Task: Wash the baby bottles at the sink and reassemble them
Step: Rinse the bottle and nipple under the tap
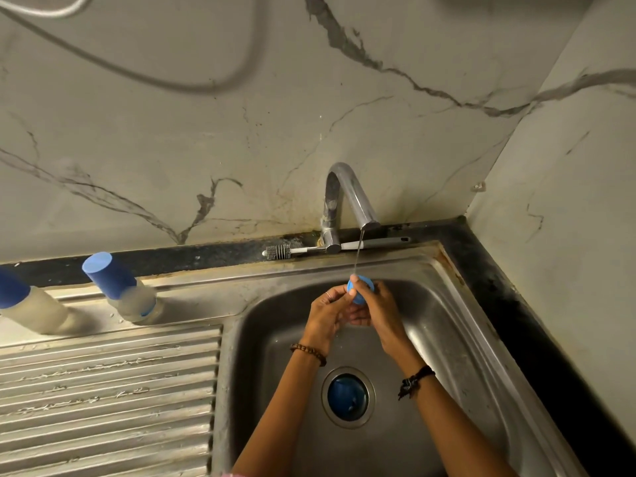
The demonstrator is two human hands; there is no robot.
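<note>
Over the steel sink [457, 325], my left hand [328, 311] and my right hand [377, 309] both grip a small blue bottle ring [361, 287] under a thin stream of water from the tap [347, 201]. Fingers hide most of the ring. Two baby bottles with blue caps stand on the drainboard: one [120, 287] near the basin, another [24, 304] at the far left edge. A blue bottle part [347, 396] lies in the drain.
A bottle brush [278, 252] with a white and grey handle lies along the ledge behind the tap. The ribbed drainboard [103, 401] fills the left. Marble walls close the back and right side. A hose hangs across the upper left.
</note>
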